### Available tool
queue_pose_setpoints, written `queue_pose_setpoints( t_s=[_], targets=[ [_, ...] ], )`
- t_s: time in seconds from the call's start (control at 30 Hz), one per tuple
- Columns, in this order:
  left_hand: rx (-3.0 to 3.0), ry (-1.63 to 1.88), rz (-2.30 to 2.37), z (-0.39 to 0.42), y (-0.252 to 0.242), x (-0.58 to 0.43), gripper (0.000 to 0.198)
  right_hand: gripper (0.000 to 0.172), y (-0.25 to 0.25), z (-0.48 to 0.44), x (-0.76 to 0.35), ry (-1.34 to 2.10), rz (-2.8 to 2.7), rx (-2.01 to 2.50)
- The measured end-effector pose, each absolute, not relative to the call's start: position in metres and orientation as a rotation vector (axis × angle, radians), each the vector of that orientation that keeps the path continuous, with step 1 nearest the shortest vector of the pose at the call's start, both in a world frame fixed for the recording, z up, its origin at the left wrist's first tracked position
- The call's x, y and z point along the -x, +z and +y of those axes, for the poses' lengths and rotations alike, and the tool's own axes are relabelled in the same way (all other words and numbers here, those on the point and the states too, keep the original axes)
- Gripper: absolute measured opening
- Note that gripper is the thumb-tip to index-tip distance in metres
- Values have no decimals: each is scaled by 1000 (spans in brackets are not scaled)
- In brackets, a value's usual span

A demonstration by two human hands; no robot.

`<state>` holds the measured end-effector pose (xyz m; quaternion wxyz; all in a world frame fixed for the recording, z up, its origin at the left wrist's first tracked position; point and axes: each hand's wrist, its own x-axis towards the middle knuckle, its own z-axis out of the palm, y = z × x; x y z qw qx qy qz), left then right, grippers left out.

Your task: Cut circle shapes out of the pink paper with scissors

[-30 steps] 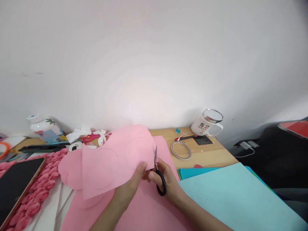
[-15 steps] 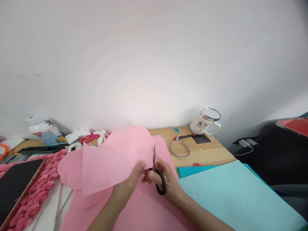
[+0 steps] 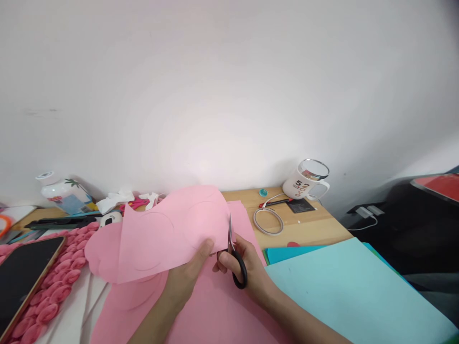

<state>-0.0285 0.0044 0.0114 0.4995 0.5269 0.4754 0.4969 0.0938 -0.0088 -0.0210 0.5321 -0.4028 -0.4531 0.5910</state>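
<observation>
My left hand pinches the lower edge of a pink sheet of paper, thumb on top and the other fingers hidden beneath. Curved pencil lines run over this sheet, and its upper edge is cut in a wavy outline. Black-handled scissors are in my right hand, fingers closed round the handles. Their blades point upward at the sheet's right edge, with paper on either side. Under both hands lie more pink sheets, and a pink cut-out with rounded lobes is at the left.
Light blue paper covers the right front. Behind it are a coiled cable, a black-and-red pen and a white mug. At left, a phone rests on a braided pink mat; a white bottle stands near the wall.
The pink sheet has shifted slightly left and its lower left corner has risen a little. My left hand moved slightly left with it; the scissors stay almost in place at the edge.
</observation>
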Motion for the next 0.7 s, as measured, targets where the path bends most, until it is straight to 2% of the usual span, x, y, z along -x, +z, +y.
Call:
queue_pose_setpoints(
  t_s=[0.1, 0.27, 0.47, 0.7],
  targets=[
    [-1276, 1164, 1186, 5, 11, 28, 33, 24, -22, -8, -94, 1420, -1095, 957],
    [-1291, 1195, 1313, 9, 5, 32, 23, 34, -21, -9, -96, 1452, -1100, 929],
    [-1279, 1175, 1248, 12, -2, 34, 31, 44, -18, -10, -98, 1473, -1062, 948],
    [-1353, 1120, 1264, 10, 4, 32, 23, 42, -20, -11, -98, 1483, -1049, 926]
  ],
)
